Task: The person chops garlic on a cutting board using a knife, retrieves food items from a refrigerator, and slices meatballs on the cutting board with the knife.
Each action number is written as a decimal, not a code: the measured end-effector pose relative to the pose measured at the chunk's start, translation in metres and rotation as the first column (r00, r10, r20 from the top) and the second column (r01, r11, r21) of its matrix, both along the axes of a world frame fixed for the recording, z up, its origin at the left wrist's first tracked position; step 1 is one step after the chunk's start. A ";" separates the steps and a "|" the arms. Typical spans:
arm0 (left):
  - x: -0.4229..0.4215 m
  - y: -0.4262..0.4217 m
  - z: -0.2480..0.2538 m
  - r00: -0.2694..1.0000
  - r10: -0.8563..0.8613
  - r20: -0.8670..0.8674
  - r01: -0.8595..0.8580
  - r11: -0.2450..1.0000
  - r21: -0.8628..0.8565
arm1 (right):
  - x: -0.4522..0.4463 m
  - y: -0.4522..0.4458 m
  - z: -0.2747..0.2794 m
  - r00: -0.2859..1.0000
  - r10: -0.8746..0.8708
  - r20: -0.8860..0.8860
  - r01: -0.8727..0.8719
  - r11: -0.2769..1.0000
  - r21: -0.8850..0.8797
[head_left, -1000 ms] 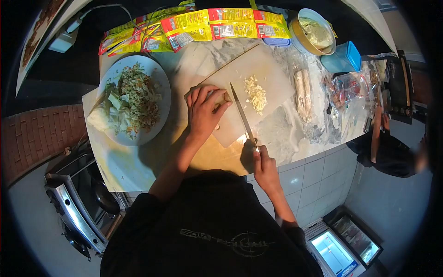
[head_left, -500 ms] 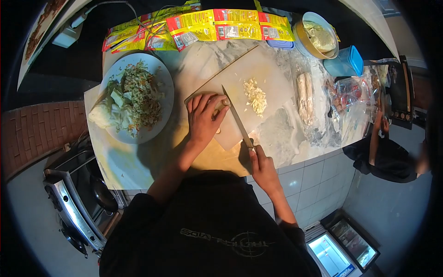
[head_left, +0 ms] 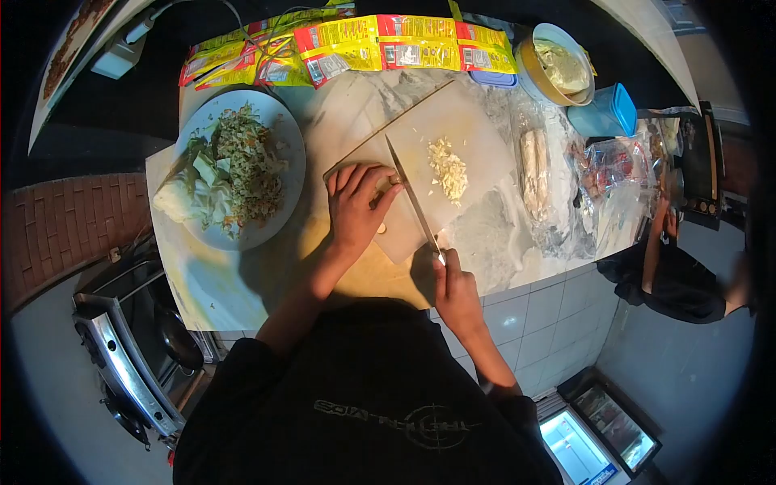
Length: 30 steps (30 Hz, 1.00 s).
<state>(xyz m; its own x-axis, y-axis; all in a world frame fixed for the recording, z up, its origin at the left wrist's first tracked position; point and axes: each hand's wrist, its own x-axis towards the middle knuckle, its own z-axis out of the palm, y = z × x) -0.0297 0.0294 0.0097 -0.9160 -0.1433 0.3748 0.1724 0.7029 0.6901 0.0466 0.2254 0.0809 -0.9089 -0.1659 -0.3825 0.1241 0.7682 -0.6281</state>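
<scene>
On the white cutting board (head_left: pixel 477 145), my left hand (head_left: pixel 356 202) grips a small pale piece of food (head_left: pixel 394 179) between thumb and fingers. My right hand (head_left: pixel 458 293) is closed round the handle of a knife (head_left: pixel 414 194). The blade lies across the board, right beside the pale piece and close to my left fingertips. A heap of chopped pale bits (head_left: pixel 447 170) sits to the right of the blade. Another small piece (head_left: pixel 381 229) rests near my left wrist.
Left of the board stands a plate (head_left: pixel 293 174) of shredded vegetables. Seasoning packets (head_left: pixel 416 44) line the back. A bowl (head_left: pixel 529 69), a blue container (head_left: pixel 602 111) and plastic-wrapped food (head_left: pixel 534 170) are at the right. Another person (head_left: pixel 671 275) stands at far right.
The knife has shifted left, from a gap beside the pale piece to right against it. My right hand has moved slightly left with it, while my left hand keeps its hold.
</scene>
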 end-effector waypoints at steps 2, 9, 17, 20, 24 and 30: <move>0.000 0.000 0.000 1.000 0.005 0.000 -0.005 1.000 0.002 | 0.001 0.000 -0.002 1.000 0.008 0.005 -0.008 1.000 0.017; -0.001 -0.001 -0.002 1.000 -0.001 -0.015 0.000 1.000 -0.004 | 0.002 0.001 -0.006 0.999 0.021 -0.030 -0.020 0.999 0.025; -0.001 -0.001 -0.001 1.000 -0.008 -0.023 0.008 1.000 -0.011 | 0.000 0.003 -0.006 0.999 0.032 -0.015 -0.031 0.999 0.037; -0.001 0.000 0.001 1.000 -0.005 -0.010 0.005 1.000 0.003 | -0.002 0.003 -0.004 0.999 0.047 -0.011 -0.046 0.997 0.054; -0.001 0.000 0.000 1.000 -0.001 -0.019 0.001 1.000 0.001 | -0.003 0.002 -0.005 0.999 0.053 0.008 -0.053 0.996 0.073; -0.001 -0.001 -0.004 0.999 0.006 -0.032 -0.007 1.000 -0.029 | -0.007 0.000 -0.003 0.999 0.034 0.006 -0.034 0.998 0.061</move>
<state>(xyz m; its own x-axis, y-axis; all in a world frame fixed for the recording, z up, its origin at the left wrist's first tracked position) -0.0302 0.0285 0.0058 -0.9024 -0.1384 0.4080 0.1892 0.7236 0.6638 0.0397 0.2257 0.0775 -0.9010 -0.1729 -0.3979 0.1004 0.8091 -0.5790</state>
